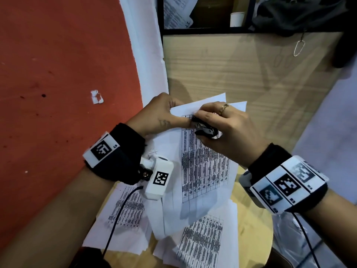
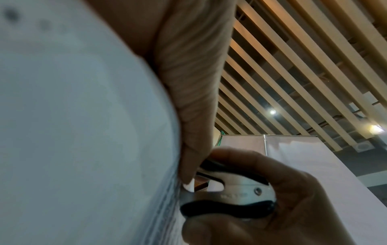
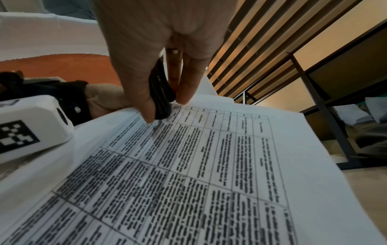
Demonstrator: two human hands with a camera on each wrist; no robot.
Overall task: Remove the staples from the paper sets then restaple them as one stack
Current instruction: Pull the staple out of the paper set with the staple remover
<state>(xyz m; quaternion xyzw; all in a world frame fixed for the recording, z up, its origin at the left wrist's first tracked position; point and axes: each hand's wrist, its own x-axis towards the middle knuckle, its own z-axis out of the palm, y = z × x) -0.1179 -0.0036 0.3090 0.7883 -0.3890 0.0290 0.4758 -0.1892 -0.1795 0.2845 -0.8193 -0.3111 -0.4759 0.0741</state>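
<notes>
At the left, the left hand (image 1: pixel 162 115) pinches the top corner of a white printed paper set with a black-lined table (image 1: pixel 206 167), thumb laid flat on the top sheet and fingers curled behind, holding it raised above the round pale wooden table (image 1: pixel 251 225). To the right, the right hand (image 1: pixel 229 128) squeezes a black-and-silver claw staple remover (image 1: pixel 205 129) between thumb and fingers, its claws touching that held corner just beside the left thumb. More loose white printed sheets (image 1: pixel 201 242) lie spread on the table below.
</notes>
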